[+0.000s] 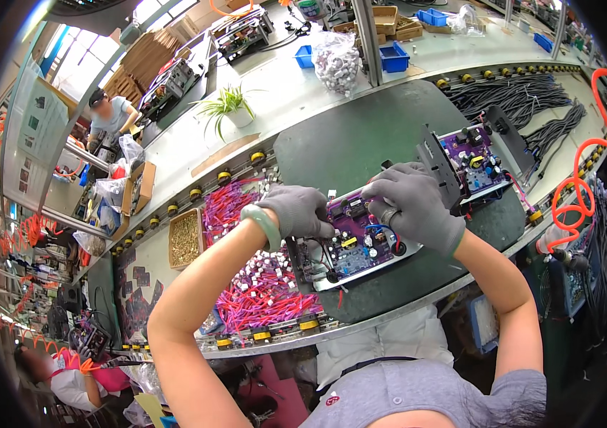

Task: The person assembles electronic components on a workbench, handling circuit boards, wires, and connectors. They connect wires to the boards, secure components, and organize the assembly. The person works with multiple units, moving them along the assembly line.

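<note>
Hands: apart, one each side of same unit; both in grey gloves, backs up.
L hand (297, 212): at upper L end of chassis, wrist bent inward, fingers bunched & pointing R/down, tips close over PCB edge; can't tell if pinching anything.
L forearm (207, 289): rises from lower edge, slants up & R; pale green bangle (265, 225) at wrist, against glove cuff.
R hand (417, 210): over R part of PCB, fingers curled, pointing L, knuckles high; what's under tips is hidden, so grip can't be told.
R forearm (492, 267): up & L from bent elbow, lower R; grey short sleeve (510, 399) below.
PCB: purple, populated board (352, 242) inside open metal chassis (364, 272), btwn/under both hands, set at slant on green mat (335, 146); blk & blue wires loop over it.
2nd unit: similar open chassis w/ purple PCB (473, 158), just beyond R hand, blk panels (437, 171) upright.
L side: heap of red/purple leads w/ wht connectors (264, 289), partly behind L forearm; tray (172, 250) of small brass-coloured bits beside it.
R side: blk cable bundles (514, 100) past 2nd unit; orange coiled hose (583, 189) hangs nearer rim.
Far bench: potted plant (230, 109), clear bag of small pale parts (337, 64), blue bin (394, 58).
Far L: co-worker (112, 115), seen small.
</note>
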Demonstrator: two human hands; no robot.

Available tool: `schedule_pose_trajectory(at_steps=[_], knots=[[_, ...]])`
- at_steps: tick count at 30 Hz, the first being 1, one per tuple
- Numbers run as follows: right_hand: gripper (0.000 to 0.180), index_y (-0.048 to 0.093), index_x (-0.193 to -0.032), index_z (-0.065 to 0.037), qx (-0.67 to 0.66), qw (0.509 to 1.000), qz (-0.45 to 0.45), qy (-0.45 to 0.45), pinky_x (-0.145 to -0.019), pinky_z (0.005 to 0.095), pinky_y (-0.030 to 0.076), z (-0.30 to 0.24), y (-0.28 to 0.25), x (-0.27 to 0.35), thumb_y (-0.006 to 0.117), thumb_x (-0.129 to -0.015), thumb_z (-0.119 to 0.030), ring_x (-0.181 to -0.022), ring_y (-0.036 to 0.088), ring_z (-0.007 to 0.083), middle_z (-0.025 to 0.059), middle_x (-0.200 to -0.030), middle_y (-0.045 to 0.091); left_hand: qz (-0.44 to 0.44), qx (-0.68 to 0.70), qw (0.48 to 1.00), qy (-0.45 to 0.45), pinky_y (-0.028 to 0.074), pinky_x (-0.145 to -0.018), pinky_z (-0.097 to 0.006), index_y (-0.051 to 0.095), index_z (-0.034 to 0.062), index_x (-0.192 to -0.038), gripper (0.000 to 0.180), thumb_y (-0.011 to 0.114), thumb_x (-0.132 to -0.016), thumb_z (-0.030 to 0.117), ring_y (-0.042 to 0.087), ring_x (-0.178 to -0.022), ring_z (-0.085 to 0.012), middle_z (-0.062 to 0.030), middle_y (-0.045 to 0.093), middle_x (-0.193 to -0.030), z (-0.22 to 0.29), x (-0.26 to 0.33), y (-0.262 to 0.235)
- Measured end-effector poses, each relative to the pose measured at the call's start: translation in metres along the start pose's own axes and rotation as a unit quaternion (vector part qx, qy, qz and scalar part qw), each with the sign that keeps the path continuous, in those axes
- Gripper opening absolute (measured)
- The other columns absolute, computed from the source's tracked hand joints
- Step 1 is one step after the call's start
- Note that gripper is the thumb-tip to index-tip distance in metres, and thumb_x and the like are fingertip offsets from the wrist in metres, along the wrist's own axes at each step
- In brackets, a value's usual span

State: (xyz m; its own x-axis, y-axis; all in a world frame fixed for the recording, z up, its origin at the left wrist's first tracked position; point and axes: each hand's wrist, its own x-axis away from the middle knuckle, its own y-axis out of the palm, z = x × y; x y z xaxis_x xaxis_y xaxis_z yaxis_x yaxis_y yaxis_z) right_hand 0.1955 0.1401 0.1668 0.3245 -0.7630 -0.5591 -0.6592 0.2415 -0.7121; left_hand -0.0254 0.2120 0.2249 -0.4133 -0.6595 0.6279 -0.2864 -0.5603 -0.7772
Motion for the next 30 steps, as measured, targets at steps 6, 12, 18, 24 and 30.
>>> schedule_pose_trajectory(at_steps=[6, 12, 18, 24, 30], knots=[[0.013, 0.071, -0.092, -0.013, 0.0, 1.0, -0.01, 0.018, -0.088, 0.0393, 0.047, 0.001, 0.0, 0.002, 0.073, -0.081, -0.02, -0.092, 0.065, 0.0227, 0.0012, -0.09, 0.067, 0.098, -0.081, 0.989, 0.069, 0.047, -0.101, -0.046, 0.05, 0.0098, -0.139, 0.084, 0.082, -0.071, 0.048, 0.057, -0.122, -0.0357, -0.0183, 0.058, -0.133, 0.013, -0.01, -0.004], [0.01, 0.071, -0.093, -0.014, 0.014, 1.0, -0.026, 0.0, -0.091, 0.039, 0.046, 0.0, -0.005, 0.001, 0.071, -0.084, -0.02, -0.095, 0.065, 0.0222, 0.0024, -0.09, 0.067, 0.13, 0.077, 0.983, 0.104, 0.045, -0.106, -0.041, 0.051, 0.0116, -0.142, 0.077, 0.081, -0.073, 0.027, 0.058, -0.124, -0.0308, -0.0162, 0.062, -0.129, -0.007, 0.004, 0.009], [0.012, 0.068, -0.097, -0.013, -0.015, 0.999, 0.013, 0.035, -0.08, 0.0419, 0.051, -0.04, 0.008, -0.004, 0.064, -0.089, -0.021, -0.084, 0.068, 0.029, 0.0065, -0.09, 0.069, 0.494, 0.06, 0.852, 0.165, 0.049, -0.092, -0.038, 0.072, 0.0099, -0.099, 0.016, 0.071, -0.085, 0.018, 0.07, -0.076, -0.0219, -0.0063, 0.072, -0.079, -0.031, 0.027, 0.052], [0.012, 0.065, -0.094, -0.011, -0.059, 0.988, -0.057, 0.13, -0.069, 0.0399, 0.052, -0.061, 0.073, -0.022, 0.066, -0.084, -0.018, -0.086, 0.068, 0.0289, 0.0111, -0.088, 0.067, 0.6, 0.011, 0.789, 0.128, 0.045, -0.084, -0.038, 0.069, 0.0119, -0.088, 0.014, 0.062, -0.094, 0.023, 0.068, -0.075, -0.0238, -0.0049, 0.068, -0.072, -0.02, 0.024, 0.076], [0.008, 0.067, -0.081, -0.013, 0.221, 0.97, -0.1, -0.015, -0.086, 0.0402, 0.048, -0.049, 0.083, -0.038, 0.069, -0.074, -0.018, -0.083, 0.065, 0.0249, 0.0068, -0.079, 0.064, 0.56, 0.28, 0.777, 0.064, 0.049, -0.085, -0.039, 0.057, 0.004, -0.124, 0.039, 0.061, -0.095, 0.031, 0.066, -0.09, -0.0243, -0.0119, 0.068, -0.101, -0.036, 0.026, 0.114]])
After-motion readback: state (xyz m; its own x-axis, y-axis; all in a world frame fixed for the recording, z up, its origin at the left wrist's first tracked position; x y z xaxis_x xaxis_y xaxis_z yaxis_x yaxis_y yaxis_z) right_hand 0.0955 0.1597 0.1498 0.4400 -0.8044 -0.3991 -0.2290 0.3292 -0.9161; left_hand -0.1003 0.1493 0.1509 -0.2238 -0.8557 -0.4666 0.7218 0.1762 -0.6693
